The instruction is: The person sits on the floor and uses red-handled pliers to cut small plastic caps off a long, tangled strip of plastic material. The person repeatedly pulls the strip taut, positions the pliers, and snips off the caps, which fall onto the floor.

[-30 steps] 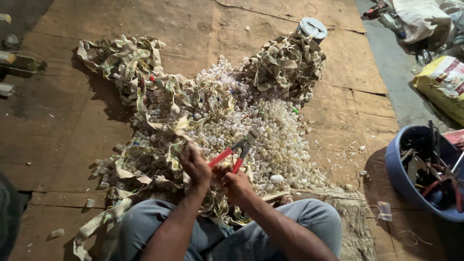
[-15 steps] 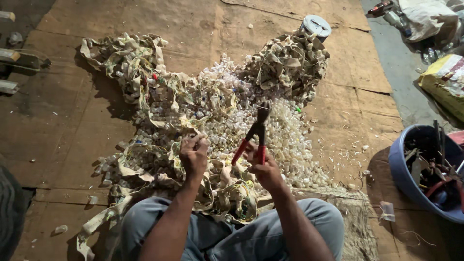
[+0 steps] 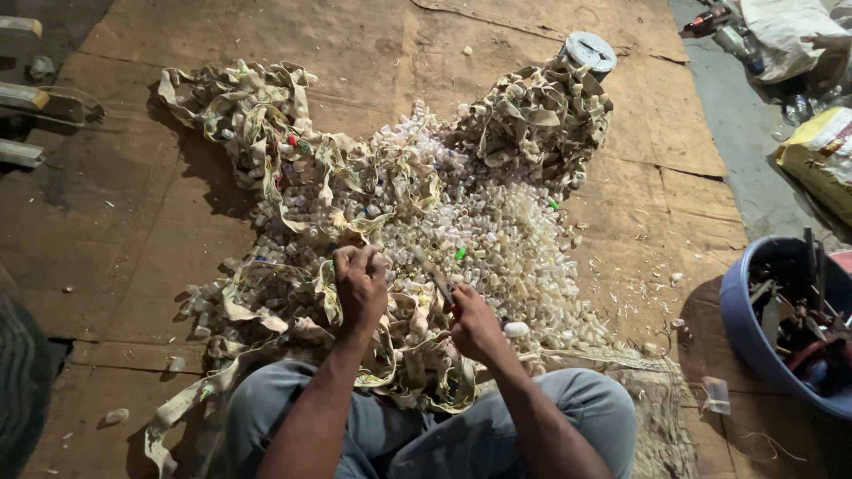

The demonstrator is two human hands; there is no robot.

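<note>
Cardboard floor [image 3: 177, 222] strewn with pale strips [image 3: 257, 133] and small caps [image 3: 506, 239]. The left hand [image 3: 359, 284] has its fingers closed on a strip; the right hand [image 3: 475, 324] grips red-handled cutters [image 3: 439, 286], just beside the left fingers.

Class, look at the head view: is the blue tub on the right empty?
No, the blue tub on the right holds a jumble of dark tools and scraps.

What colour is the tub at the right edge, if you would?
Blue; the tub shows best in the head view.
</note>
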